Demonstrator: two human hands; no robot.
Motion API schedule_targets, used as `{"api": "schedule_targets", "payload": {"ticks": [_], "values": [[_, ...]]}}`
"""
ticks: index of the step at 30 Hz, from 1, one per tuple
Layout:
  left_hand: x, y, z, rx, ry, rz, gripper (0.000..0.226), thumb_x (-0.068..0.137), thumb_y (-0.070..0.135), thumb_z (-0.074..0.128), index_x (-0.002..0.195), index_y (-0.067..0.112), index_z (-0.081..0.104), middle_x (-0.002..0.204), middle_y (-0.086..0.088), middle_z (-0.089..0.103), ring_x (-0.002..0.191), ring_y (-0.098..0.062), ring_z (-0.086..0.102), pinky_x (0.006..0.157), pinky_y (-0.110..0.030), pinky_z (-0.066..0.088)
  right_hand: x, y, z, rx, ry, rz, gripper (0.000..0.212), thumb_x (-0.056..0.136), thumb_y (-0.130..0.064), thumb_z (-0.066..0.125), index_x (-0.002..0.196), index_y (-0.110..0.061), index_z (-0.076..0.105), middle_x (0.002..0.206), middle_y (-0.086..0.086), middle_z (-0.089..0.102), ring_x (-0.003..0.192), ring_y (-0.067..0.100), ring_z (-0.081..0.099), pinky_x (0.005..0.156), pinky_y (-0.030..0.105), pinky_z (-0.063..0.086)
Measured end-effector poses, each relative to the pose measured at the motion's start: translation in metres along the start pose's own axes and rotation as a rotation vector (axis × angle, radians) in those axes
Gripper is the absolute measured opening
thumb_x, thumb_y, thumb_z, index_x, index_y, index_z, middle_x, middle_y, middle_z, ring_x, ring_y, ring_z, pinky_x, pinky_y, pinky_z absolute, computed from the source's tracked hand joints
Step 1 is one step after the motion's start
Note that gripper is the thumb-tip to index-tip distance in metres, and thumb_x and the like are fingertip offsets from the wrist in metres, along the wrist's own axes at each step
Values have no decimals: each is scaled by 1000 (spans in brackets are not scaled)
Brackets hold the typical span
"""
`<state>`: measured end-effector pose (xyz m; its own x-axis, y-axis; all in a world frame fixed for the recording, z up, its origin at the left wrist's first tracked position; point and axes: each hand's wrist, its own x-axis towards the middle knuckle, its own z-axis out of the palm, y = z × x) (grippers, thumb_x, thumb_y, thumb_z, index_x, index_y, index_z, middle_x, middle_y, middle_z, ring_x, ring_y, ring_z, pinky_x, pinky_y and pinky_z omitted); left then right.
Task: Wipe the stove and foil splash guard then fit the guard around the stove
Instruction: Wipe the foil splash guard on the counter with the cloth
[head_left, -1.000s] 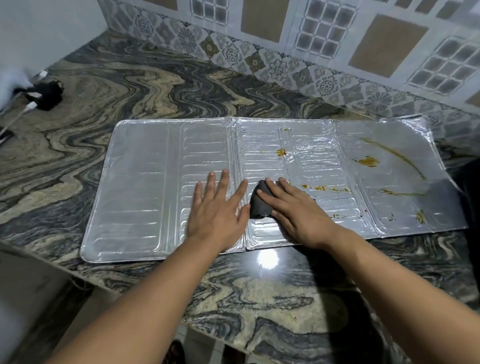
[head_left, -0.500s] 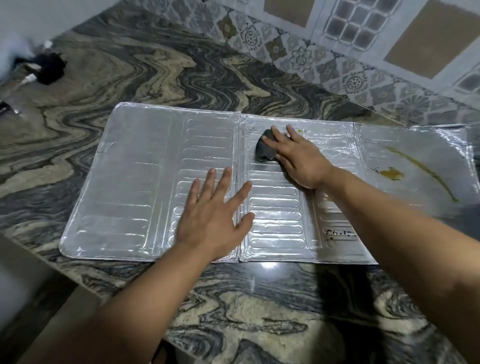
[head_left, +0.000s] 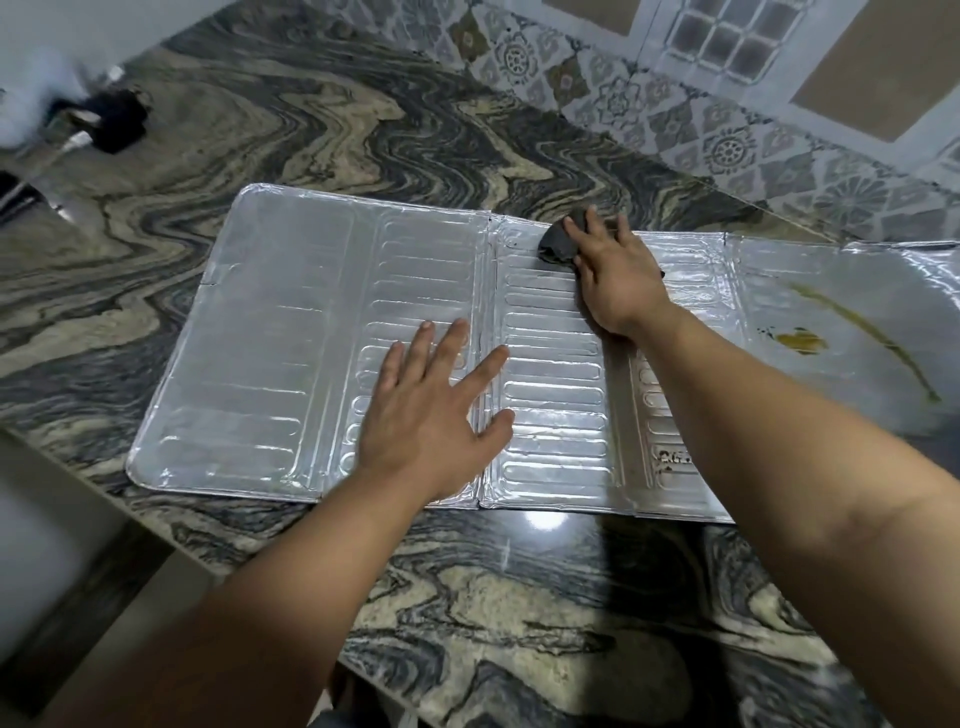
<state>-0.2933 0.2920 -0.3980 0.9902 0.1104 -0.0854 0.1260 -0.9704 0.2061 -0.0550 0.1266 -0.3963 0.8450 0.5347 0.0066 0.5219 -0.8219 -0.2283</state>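
Observation:
The silver foil splash guard (head_left: 270, 338) lies unfolded flat on the marbled counter, three ribbed panels wide. My left hand (head_left: 431, 410) rests flat on it near the fold between the left and middle panels, fingers spread. My right hand (head_left: 613, 275) presses a dark grey cloth (head_left: 556, 241) against the far edge of the middle panel. Yellow-brown grease streaks (head_left: 800, 340) mark the right panel, and small brown specks (head_left: 672, 460) sit near the front edge by my right forearm. The stove is out of view.
The marbled stone counter (head_left: 363, 145) runs back to a patterned tile wall (head_left: 727, 135). A black plug with white cables (head_left: 114, 119) lies at the far left. The counter's front edge (head_left: 156, 540) drops off at the lower left.
My right hand has slid the cloth from the near part of the middle panel up to its far edge. The stains in the middle panel are gone. My left hand stays pressed on the foil.

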Motion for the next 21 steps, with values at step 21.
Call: {"api": "schedule_targets", "payload": {"ticks": [21], "values": [[1,-5,0,-25,8,51,71,88,74,15,154,47,7,167,0,-5,152,-29,-10,121,-51,-6,-186,-17,-2,64,-57,82,52,100,-30,33,151,-36,29,161,-4,18,149,35,12,118,46,17]]}}
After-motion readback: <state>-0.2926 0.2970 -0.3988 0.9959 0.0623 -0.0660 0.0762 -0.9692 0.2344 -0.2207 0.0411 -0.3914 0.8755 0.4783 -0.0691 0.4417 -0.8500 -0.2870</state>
